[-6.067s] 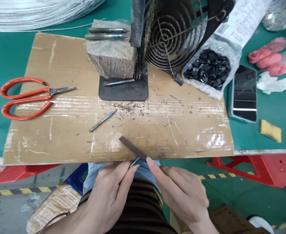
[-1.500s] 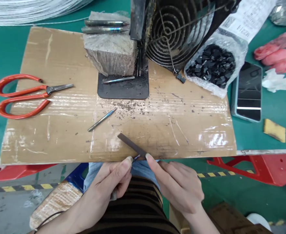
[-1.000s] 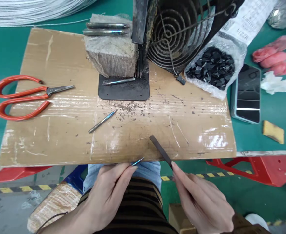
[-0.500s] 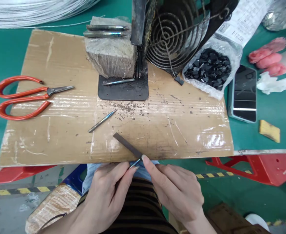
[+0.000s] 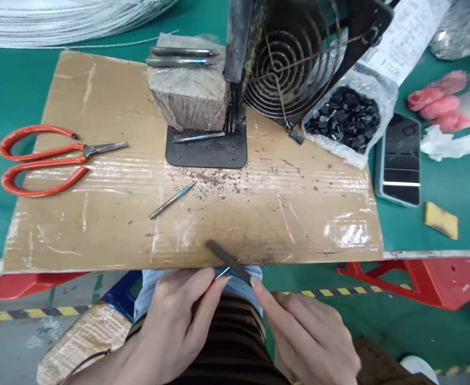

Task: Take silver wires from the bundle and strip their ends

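Observation:
My left hand [image 5: 184, 313] pinches a slim, shiny soldering iron tip [image 5: 222, 273] between thumb and fingers, most of it hidden in the grip. In my right hand [image 5: 307, 334] is a dark flat file [image 5: 229, 260], gripped at its near end, its handle end hidden by the fingers. The file lies slantwise across the end of the soldering iron tip, just past the table's front edge. A second soldering iron tip [image 5: 172, 200] rests on the cardboard [image 5: 110, 230] ahead of my left hand. Another tip [image 5: 199, 137] lies on the black base plate [image 5: 206, 156].
Orange-handled scissors [image 5: 58, 160] lie at left. Two more metal tips rest on a wrapped block [image 5: 190, 99] beside a dark fan guard [image 5: 277, 69]. At right are a bag of black pieces [image 5: 345, 117], a phone [image 5: 400, 158] and a yellow sponge [image 5: 441, 220].
My right hand has moved right and toward my body, drawing the file across the soldering iron tip. My left hand has stayed almost in place. The view has shifted slightly.

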Demonstrator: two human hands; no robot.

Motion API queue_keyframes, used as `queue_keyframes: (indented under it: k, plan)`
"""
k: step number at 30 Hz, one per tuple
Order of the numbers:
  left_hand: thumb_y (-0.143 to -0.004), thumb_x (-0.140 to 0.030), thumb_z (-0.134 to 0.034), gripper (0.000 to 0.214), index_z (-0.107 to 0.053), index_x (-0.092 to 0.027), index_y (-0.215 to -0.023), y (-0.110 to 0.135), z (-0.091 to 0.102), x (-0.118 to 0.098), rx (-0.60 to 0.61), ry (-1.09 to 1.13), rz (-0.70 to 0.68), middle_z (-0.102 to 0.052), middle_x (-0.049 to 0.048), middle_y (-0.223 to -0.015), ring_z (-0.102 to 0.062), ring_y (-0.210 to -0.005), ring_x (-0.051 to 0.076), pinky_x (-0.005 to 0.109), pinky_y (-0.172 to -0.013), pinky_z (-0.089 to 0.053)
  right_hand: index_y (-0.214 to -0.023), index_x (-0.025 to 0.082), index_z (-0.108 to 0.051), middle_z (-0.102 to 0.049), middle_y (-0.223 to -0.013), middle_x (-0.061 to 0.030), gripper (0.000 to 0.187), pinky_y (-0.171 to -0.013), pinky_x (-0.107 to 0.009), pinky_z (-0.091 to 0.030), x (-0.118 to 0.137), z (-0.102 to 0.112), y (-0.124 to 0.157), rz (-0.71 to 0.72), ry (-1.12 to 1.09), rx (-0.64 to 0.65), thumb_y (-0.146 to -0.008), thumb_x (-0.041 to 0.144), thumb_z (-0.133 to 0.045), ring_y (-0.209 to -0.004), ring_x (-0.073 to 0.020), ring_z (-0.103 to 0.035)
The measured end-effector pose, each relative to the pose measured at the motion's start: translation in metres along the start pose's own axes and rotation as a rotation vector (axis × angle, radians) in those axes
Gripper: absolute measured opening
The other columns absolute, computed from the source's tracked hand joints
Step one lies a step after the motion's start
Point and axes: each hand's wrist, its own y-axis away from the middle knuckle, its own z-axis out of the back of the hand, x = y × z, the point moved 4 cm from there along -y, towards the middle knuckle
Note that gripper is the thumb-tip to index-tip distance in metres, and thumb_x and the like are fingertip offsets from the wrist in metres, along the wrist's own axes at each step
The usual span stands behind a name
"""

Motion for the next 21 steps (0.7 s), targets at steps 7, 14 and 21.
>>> queue_keyframes:
  k: [7,14,21]
  plan:
    - [-0.103,-0.011,-0.049,0.029,-0.048,-0.022,-0.075,0.0,0.002,-0.003,-0.021,-0.035,-0.035,-0.052,-0.0054,-0.062,-0.049,-0.054,0.012,0.027,-0.059,-0.036,-0.144,0.008,-0.062,-0.072,-0.077,-0.002,0.046,-0.058,-0.03,-0.049,0.0,-0.005,-0.006,0.006,0.042,-0.002,-0.099,-0.002,-0.057,-0.059,-0.0135,-0.061]
    - [-0.106,-0.014,-0.047,0.028,-0.05,-0.022,-0.079,-0.001,-0.002,0.001,0.026,0.099,0.02,-0.053,-0.0065,-0.066,-0.048,-0.056,0.011,0.025,-0.061,-0.038,-0.143,0.004,-0.062,-0.07,-0.079,-0.0043,0.052,-0.06,-0.03,-0.045,-0.001,0.0,0.007,-0.021,0.007,-0.025,-0.094,-0.01,-0.057,-0.061,-0.0134,-0.058]
    - [-0.107,-0.018,-0.05,0.037,-0.044,-0.021,-0.07,0.0,-0.001,0.002,0.013,0.206,0.089,-0.041,-0.0081,-0.061,-0.038,-0.054,0.009,0.021,-0.056,-0.036,-0.137,0.003,-0.067,-0.072,-0.08,-0.0042,0.042,-0.062,-0.029,-0.045,-0.003,-0.006,0.001,0.017,0.04,-0.044,-0.098,-0.006,-0.056,-0.063,-0.0133,-0.058]
